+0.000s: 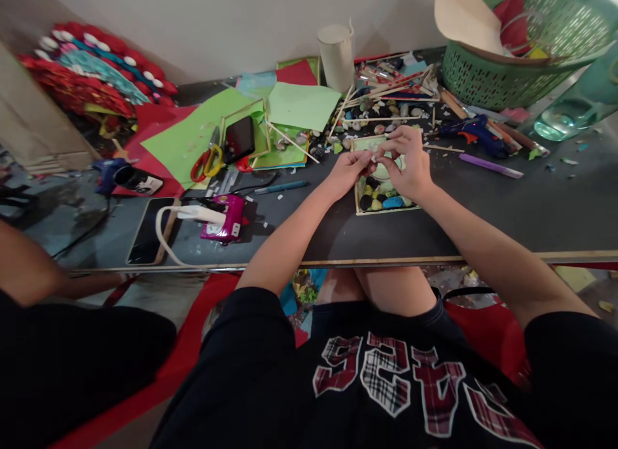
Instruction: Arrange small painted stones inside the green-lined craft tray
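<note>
Both my hands meet over a small frame of wooden sticks (358, 208) lying on the dark table. Painted pebbles (392, 202), black, yellow, green and blue, fill its near part. My left hand (348, 172) and my right hand (406, 163) pinch a small pale piece (374, 157) between their fingertips, just above the frame. The piece is too small to name.
Green and red paper sheets (302, 105), a black phone (239, 139), red-handled scissors (205, 163), a blue glue gun (470, 128), loose sticks, a cardboard tube (337, 55) and a green basket (521, 56) crowd the table's back. Another person's arm (29, 265) is at left.
</note>
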`<state>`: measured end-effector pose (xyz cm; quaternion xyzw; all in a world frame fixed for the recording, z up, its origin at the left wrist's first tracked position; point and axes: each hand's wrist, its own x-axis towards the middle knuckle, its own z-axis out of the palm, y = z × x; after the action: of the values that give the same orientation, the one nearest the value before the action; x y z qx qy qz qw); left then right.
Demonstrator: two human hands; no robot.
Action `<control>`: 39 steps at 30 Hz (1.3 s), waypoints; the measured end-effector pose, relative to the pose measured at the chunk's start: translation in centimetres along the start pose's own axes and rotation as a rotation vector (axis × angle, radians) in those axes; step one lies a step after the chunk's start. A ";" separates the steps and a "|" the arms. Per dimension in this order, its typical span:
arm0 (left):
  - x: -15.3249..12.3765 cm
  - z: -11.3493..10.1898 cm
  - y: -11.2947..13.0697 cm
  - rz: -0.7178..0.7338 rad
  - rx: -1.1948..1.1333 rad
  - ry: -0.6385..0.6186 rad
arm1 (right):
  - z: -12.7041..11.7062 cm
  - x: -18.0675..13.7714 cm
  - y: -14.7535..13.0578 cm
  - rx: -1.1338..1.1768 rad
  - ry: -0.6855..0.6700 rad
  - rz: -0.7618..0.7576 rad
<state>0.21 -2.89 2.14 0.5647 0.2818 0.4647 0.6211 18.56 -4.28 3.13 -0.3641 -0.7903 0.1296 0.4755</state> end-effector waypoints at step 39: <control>0.5 -3.2 -0.3 0.083 0.024 0.239 | 0.7 0.1 1.1 0.164 -0.038 -0.065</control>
<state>-2.36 -1.05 1.31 0.5237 0.3356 0.5508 0.5565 18.42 -3.29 2.22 -0.2957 -0.7974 0.1851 0.4923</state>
